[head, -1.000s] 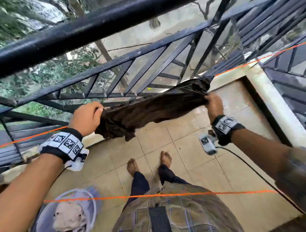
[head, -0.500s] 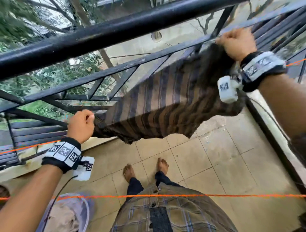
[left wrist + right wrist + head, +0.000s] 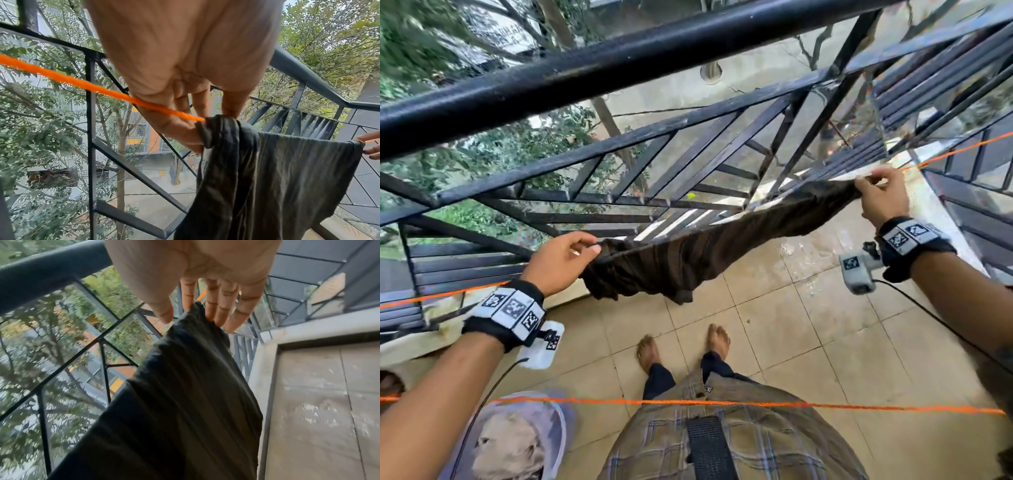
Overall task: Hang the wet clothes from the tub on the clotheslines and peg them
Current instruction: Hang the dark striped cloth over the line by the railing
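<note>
A dark brown striped cloth (image 3: pixel 688 257) hangs folded over the far orange clothesline (image 3: pixel 962 150), stretched between both hands. My left hand (image 3: pixel 592 248) pinches its bunched left end where the line (image 3: pixel 82 82) meets the cloth (image 3: pixel 277 170). My right hand (image 3: pixel 869 183) pinches the cloth's right top edge; in the right wrist view the thumb and forefinger hold the cloth (image 3: pixel 185 394) while the other fingers stay fairly straight. The pale tub (image 3: pixel 561 428) sits on the floor at bottom left with a beige garment (image 3: pixel 506 448) in it. No pegs are visible.
A second orange clothesline (image 3: pixel 722 403) runs across close to my waist. The black metal railing (image 3: pixel 619 58) stands just beyond the far line, with trees and a street below. A raised concrete ledge (image 3: pixel 935 219) borders the wet tiled floor on the right. My bare feet (image 3: pixel 650 349) stand mid-floor.
My right hand came down from high by the railing to the far line, and the cloth went from spread in the air to draped over the line. The left hand kept its end.
</note>
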